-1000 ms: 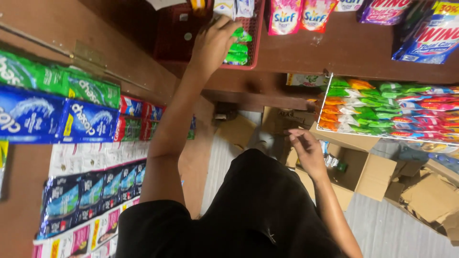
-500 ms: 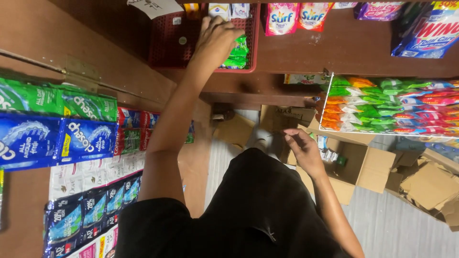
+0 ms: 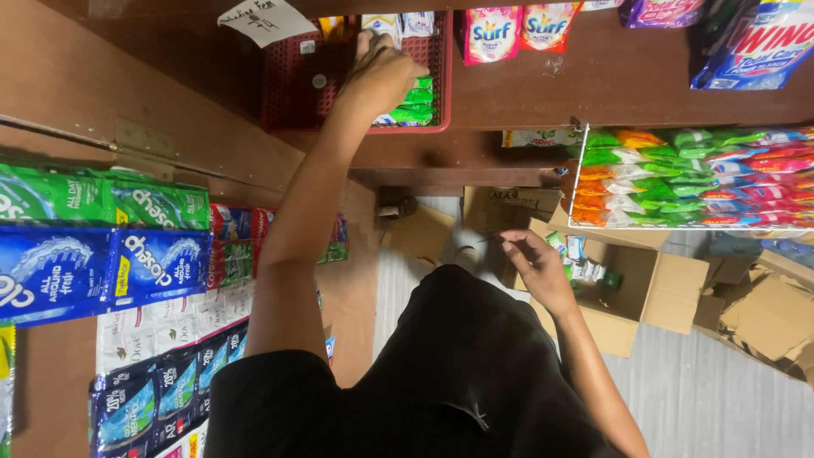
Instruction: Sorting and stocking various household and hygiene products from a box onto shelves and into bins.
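The left hand (image 3: pixel 386 72) reaches into one red basket (image 3: pixel 288 93), grip curled over green sachets (image 3: pixel 415 102); the right hand (image 3: pixel 532 267) hovers half-open, empty, above one cardboard box (image 3: pixel 657 284).

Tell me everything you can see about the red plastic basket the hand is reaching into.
The red basket is a shallow rectangular tray of perforated plastic with a solid rim, resting on a dark brown wooden shelf. It holds a row of small green sachets along one side and pale packets at its far edge. The left hand rests inside, over the sachets. A white paper note lies by its corner.
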